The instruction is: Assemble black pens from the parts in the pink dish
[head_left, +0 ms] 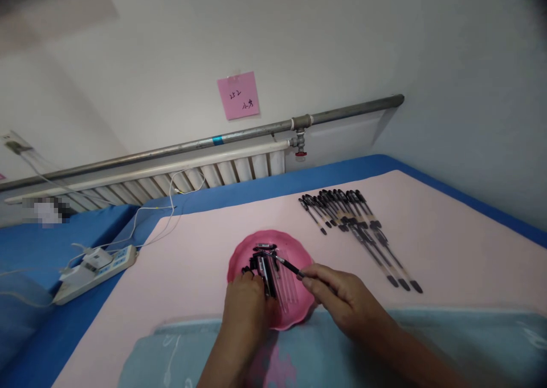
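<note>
A pink dish (243, 250) lies on the pink table cover and holds several loose pen parts (268, 273), black caps and clear barrels. My left hand (244, 303) rests at the dish's near edge, its fingers curled on the black parts in the dish. My right hand (342, 297) is pinched on a thin black pen piece (287, 264) that points left and up over the dish. A row of several assembled black pens (352, 228) lies to the right of the dish.
A white power strip (96, 267) with plugs and white cables lies at the left on the blue cloth. A radiator (179, 178) and a grey pipe (342, 112) run along the wall behind. A pink note (238, 95) is stuck on the wall. Light blue cloth (448, 342) covers the near edge.
</note>
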`<state>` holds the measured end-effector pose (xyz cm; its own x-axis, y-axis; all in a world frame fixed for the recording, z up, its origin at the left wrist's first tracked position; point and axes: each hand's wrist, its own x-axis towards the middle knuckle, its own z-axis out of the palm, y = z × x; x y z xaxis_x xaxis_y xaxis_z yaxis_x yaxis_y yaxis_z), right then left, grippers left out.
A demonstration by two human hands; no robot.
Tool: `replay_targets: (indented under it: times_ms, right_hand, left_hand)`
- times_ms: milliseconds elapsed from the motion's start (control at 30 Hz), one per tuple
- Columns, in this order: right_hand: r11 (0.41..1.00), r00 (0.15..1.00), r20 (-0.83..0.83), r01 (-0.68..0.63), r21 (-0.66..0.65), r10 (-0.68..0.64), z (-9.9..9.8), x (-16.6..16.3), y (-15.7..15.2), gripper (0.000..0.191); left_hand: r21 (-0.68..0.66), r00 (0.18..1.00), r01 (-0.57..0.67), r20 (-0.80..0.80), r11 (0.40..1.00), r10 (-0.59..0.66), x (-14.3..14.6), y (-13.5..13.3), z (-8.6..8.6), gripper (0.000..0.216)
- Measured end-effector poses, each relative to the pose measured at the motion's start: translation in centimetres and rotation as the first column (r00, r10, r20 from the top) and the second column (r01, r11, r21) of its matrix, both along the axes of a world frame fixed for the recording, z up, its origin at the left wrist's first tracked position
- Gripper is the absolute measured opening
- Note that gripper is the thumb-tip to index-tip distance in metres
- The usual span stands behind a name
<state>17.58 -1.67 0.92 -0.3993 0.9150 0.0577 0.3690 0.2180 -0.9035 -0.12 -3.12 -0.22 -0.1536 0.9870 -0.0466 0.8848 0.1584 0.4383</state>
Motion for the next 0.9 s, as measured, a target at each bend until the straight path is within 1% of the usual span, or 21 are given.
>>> replay_targets:
  times_ms: [167, 267, 333, 367, 400, 433, 467, 500, 533, 567, 600, 633, 667, 700, 733, 800, 900]
  right_hand:
    - [1.000, 1.000, 0.001, -0.009, 0.023, 0.009, 0.0, 0.0, -0.1, 0.024]
    - [0.999, 1.000, -0.009, -0.012, 0.039, 0.012, -0.1, 0.0, -0.1, 0.023]
    - [0.999, 1.000, -0.005, -0.012, 0.043, 0.013, -0.3, 0.0, -0.1, 0.024]
    - [0.999, 1.000, 0.002, -0.016, 0.042, 0.016, -0.4, 0.0, -0.1, 0.024]
    - [0.999, 1.000, 0.009, -0.021, 0.041, 0.021, -0.5, 0.0, -0.1, 0.025]
    - [0.999, 0.999, 0.019, -0.027, 0.041, 0.026, -0.7, 0.0, -0.1, 0.026]
    - [0.999, 0.999, 0.030, -0.033, 0.043, 0.032, -0.8, -0.1, -0.2, 0.026]
    - [0.998, 0.998, 0.041, -0.043, 0.048, 0.041, -0.9, -0.1, -0.2, 0.026]
    - [0.997, 0.998, 0.050, -0.052, 0.054, 0.050, -0.9, -0.2, -0.3, 0.026]
    - [0.996, 0.997, 0.055, -0.062, 0.063, 0.058, -1.0, -0.2, -0.4, 0.026]
    - [0.995, 0.996, 0.056, -0.071, 0.075, 0.067, -1.0, -0.3, -0.5, 0.025]
    - [0.993, 0.996, 0.056, -0.078, 0.087, 0.074, -1.0, -0.3, -0.6, 0.025]
    - [0.992, 0.996, 0.053, -0.080, 0.100, 0.075, -0.9, -0.4, -0.7, 0.024]
    - [0.990, 0.996, 0.052, -0.080, 0.114, 0.074, -0.8, -0.4, -0.8, 0.024]
    - [0.989, 0.996, 0.054, -0.079, 0.126, 0.073, -0.8, -0.4, -0.8, 0.024]
    - [0.986, 0.995, 0.062, -0.081, 0.144, 0.073, -0.7, -0.5, -0.8, 0.025]
    - [0.984, 0.995, 0.067, -0.080, 0.158, 0.070, -0.8, -0.5, -0.7, 0.026]
  left_hand:
    - [0.044, 0.999, -0.041, 0.007, 0.998, 0.041, 0.4, 0.0, -0.7, 0.015]
    - [0.051, 0.995, -0.083, 0.055, 0.995, 0.081, 0.2, 0.0, -0.9, 0.007]
    - [0.070, 0.982, -0.125, 0.152, 0.990, 0.113, -0.5, 0.0, -0.6, 0.003]
    - [0.075, 0.961, -0.152, 0.246, 0.986, 0.130, -0.9, 0.0, -0.3, 0.005]
    - [0.060, 0.917, -0.164, 0.378, 0.985, 0.130, -1.3, 0.0, 0.1, 0.007]
    - [0.020, 0.830, -0.172, 0.541, 0.985, 0.134, -1.7, 0.1, 0.6, 0.009]
    - [-0.027, 0.690, -0.177, 0.709, 0.984, 0.143, -2.1, 0.1, 1.0, 0.012]
    - [-0.081, 0.515, -0.170, 0.842, 0.982, 0.159, -2.3, 0.1, 1.4, 0.015]
    - [-0.127, 0.333, -0.172, 0.926, 0.977, 0.180, -2.4, 0.1, 1.8, 0.018]
    - [-0.163, 0.175, -0.179, 0.965, 0.970, 0.195, -2.4, 0.2, 2.0, 0.021]
    - [-0.189, 0.055, -0.194, 0.978, 0.963, 0.203, -2.4, 0.2, 2.2, 0.024]
    - [-0.204, -0.028, -0.216, 0.979, 0.955, 0.203, -2.3, 0.3, 2.3, 0.026]
    - [-0.211, -0.082, -0.232, 0.977, 0.950, 0.197, -2.2, 0.3, 2.3, 0.027]
    - [-0.212, -0.114, -0.242, 0.975, 0.947, 0.189, -2.1, 0.3, 2.3, 0.028]
    - [-0.210, -0.131, -0.246, 0.975, 0.946, 0.182, -2.0, 0.3, 2.2, 0.027]
    - [-0.203, -0.127, -0.246, 0.976, 0.948, 0.176, -1.8, 0.3, 2.1, 0.026]
    - [-0.179, -0.067, -0.209, 0.983, 0.961, 0.169, -1.4, 0.3, 1.7, 0.023]
